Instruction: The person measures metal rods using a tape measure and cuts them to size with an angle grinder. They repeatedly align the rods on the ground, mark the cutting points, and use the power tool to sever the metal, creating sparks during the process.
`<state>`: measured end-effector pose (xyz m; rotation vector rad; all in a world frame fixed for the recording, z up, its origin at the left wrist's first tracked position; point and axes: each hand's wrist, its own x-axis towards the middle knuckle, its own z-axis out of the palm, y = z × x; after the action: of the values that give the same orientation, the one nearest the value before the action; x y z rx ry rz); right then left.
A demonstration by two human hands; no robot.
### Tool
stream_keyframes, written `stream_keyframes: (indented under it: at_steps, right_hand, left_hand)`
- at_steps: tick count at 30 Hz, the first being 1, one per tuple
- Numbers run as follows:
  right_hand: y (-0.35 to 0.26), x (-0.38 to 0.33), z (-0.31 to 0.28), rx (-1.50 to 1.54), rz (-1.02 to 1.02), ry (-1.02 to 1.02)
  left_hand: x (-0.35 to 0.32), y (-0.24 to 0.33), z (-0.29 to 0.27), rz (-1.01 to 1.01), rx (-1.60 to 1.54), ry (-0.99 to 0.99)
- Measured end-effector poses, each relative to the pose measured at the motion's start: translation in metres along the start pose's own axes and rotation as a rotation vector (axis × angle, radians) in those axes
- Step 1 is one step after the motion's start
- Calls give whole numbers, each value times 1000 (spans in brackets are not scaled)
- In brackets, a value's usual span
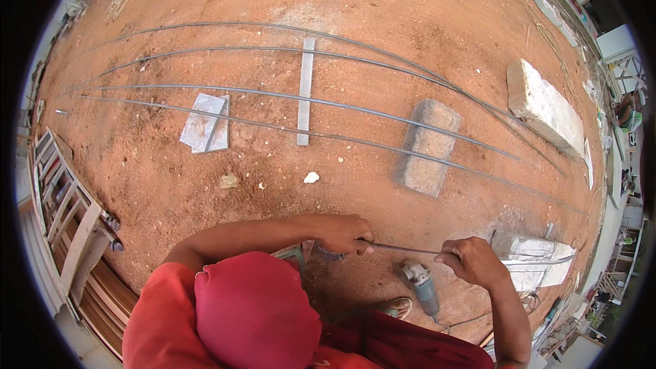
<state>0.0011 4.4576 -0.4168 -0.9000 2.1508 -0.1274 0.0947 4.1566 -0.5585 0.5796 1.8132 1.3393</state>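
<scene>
A thin dark steel rod runs between my two hands, held low in front of me. My left hand is closed around its left end. To the right, my right hand grips the rod with the thumb along it. On the reddish soil just below the rod lies a grey angle grinder, touched by neither hand. Beyond my right hand, a pale block has a thin bar across its top; whether that is the same rod, I cannot tell.
Several long steel rods stretch across the ground, passing over a flat grey strip and a rough stone block. Grey tiles lie at left, a large white block at right. A metal ladder-like frame stands far left.
</scene>
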Motion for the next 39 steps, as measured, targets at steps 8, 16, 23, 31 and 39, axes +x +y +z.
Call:
stream_keyframes:
  at_steps: [8,16,23,31,39]
  right_hand:
    - [13,12,18,-97,-18,78]
    - [55,14,48,-125,-39,229]
    - [61,8,52,-123,-64,307]
    - [88,19,55,-171,-35,443]
    - [67,26,58,-136,-282,506]
  left_hand:
    - [-23,-11,-18,-78,122,-29]
    - [-24,-12,-7,-236,55,18]
    - [-12,5,-6,-240,132,43]
    - [-25,17,-18,-393,130,108]
    - [-18,6,-3,-343,102,154]
